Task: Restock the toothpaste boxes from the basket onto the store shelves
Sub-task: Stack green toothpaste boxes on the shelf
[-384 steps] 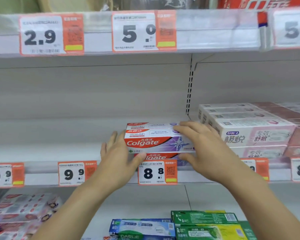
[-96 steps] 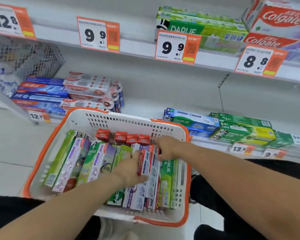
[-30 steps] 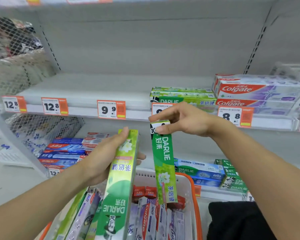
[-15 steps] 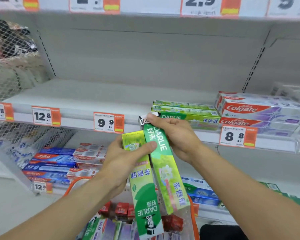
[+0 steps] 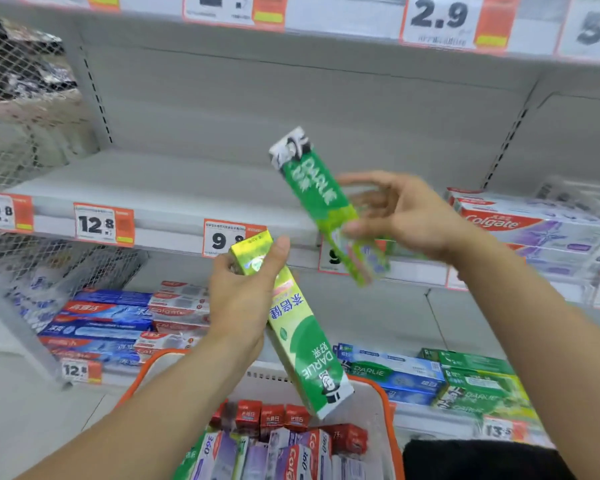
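My left hand (image 5: 243, 292) grips the top end of a green Darlie toothpaste box (image 5: 302, 348) that slants down over the basket. My right hand (image 5: 406, 216) holds a second green Darlie box (image 5: 323, 202) near its lower half, thumb under and fingers spread behind; the box is tilted with its black-and-white end up, in front of the middle shelf (image 5: 174, 195). The white basket with an orange rim (image 5: 381, 403) sits below, holding several upright toothpaste boxes (image 5: 284, 452). The right hand and its box are motion-blurred.
Colgate boxes (image 5: 534, 226) are stacked on the middle shelf at right. The lower shelf holds blue and red boxes (image 5: 118, 323) at left and Darlie boxes (image 5: 465, 379) at right. A wire mesh divider (image 5: 32, 150) stands at left. Price tags (image 5: 103, 223) line the shelf edges.
The two boxes, held together half a second ago, have separated. My right hand has raised its box and swung it up toward the middle shelf; my left hand stays low with its box.
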